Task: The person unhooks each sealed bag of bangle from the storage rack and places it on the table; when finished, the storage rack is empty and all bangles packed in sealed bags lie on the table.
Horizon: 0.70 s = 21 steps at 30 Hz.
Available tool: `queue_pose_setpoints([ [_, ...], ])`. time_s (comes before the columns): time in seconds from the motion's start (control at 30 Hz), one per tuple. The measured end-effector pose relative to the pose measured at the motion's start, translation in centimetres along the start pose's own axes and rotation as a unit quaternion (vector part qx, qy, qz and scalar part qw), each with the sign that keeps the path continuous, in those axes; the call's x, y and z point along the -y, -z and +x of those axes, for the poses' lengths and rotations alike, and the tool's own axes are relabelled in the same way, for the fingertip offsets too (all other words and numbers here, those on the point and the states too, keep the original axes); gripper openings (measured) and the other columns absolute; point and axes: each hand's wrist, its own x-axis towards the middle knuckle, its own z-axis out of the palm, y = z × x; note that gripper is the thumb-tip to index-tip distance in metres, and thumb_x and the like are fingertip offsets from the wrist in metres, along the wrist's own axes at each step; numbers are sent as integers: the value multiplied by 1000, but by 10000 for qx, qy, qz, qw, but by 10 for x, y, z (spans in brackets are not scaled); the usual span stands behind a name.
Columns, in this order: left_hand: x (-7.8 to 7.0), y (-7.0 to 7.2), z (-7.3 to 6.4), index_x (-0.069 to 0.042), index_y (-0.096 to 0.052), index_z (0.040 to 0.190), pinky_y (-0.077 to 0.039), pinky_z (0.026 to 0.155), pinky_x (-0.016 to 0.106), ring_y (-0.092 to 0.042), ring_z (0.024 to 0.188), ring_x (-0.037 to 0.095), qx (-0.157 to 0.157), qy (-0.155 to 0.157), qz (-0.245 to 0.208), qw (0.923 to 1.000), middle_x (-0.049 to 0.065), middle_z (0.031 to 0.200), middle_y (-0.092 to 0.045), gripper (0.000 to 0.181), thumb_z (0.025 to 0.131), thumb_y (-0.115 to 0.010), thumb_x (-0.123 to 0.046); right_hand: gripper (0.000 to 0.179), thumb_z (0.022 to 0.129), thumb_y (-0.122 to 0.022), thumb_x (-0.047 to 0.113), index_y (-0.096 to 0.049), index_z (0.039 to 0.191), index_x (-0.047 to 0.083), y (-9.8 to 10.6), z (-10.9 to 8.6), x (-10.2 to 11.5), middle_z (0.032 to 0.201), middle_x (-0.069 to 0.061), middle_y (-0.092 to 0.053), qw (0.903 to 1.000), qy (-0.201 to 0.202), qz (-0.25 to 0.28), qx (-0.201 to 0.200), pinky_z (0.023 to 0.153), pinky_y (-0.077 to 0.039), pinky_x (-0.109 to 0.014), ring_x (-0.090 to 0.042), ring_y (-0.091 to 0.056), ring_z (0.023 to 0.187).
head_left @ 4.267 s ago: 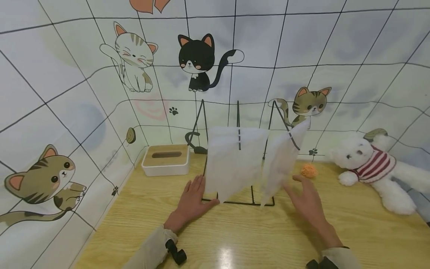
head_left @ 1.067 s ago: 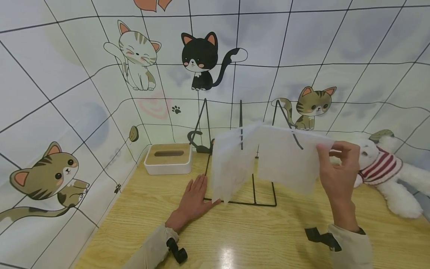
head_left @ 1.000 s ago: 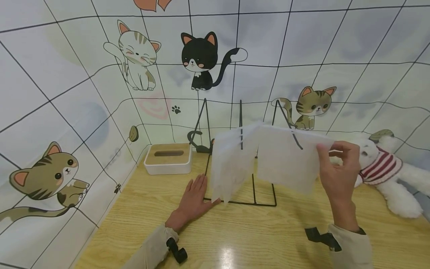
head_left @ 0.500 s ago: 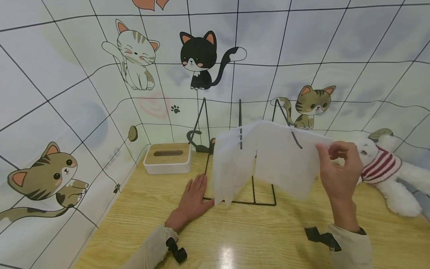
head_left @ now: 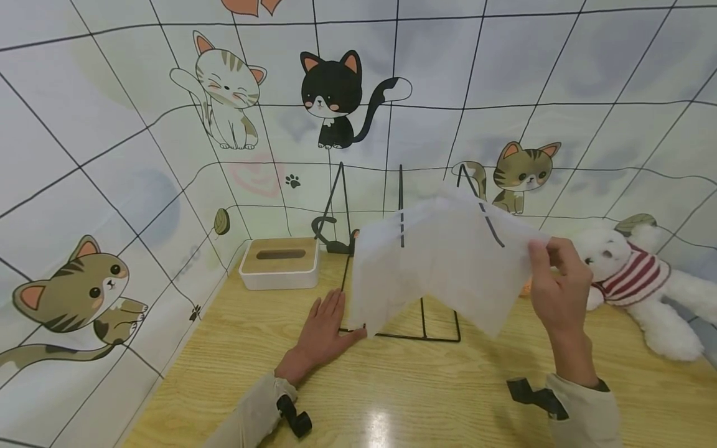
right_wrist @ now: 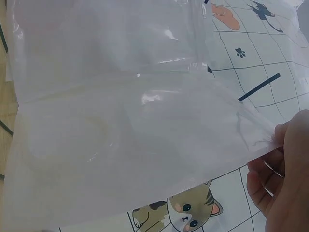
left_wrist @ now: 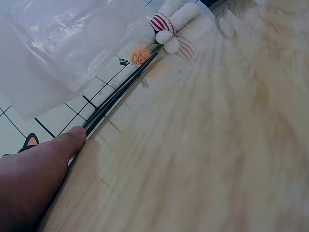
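A translucent white plastic bag hangs on the front prongs of a black wire rack in the head view. Whether it is one bag or several layers, I cannot tell. My right hand pinches its upper right corner between thumb and fingers, pulling that side taut; the right wrist view shows the bag spread wide, with the hand at its corner. My left hand lies flat on the table at the rack's front left corner. In the left wrist view its thumb touches the rack's base bar.
A white tissue box with a wooden lid stands left of the rack on the wood-grain table. A white plush toy in a striped shirt lies at the right. An orange ball-like thing sits near it, mostly hidden in the head view.
My right hand has risen from low beside the bag to pinch its upper right corner. The gap in the middle of the bag has closed over the last half second. My left hand stays put.
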Motion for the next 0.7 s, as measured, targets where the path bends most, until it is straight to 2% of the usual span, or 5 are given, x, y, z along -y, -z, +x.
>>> queue_pose_setpoints([
  [0.2,1,1,0,-2,-12,159,-12,125,50,-12,156,29,2,-30,50,10000,15,167,-15,98,95,-44,-68,20,100,-56,6,-59,99,-15,-1,0,-1,83,28,-58,9999,-22,77,70,71,-38,-11,9,-52,72],
  [0.5,0,0,-2,-1,-13,159,-13,125,52,-12,156,28,-39,-67,-14,10000,14,167,-15,101,93,-45,-71,23,101,-55,6,-58,102,-17,1,-1,-2,74,24,-54,9998,-6,204,-18,58,-33,-10,6,-46,63],
  [0.7,-1,2,-3,1,-13,158,-13,125,52,-12,156,28,-20,-51,-2,10000,14,167,-15,103,93,-45,-72,25,102,-54,7,-56,101,-18,1,-2,-3,67,23,-46,9996,29,267,-50,51,-26,-14,5,-38,57],
])
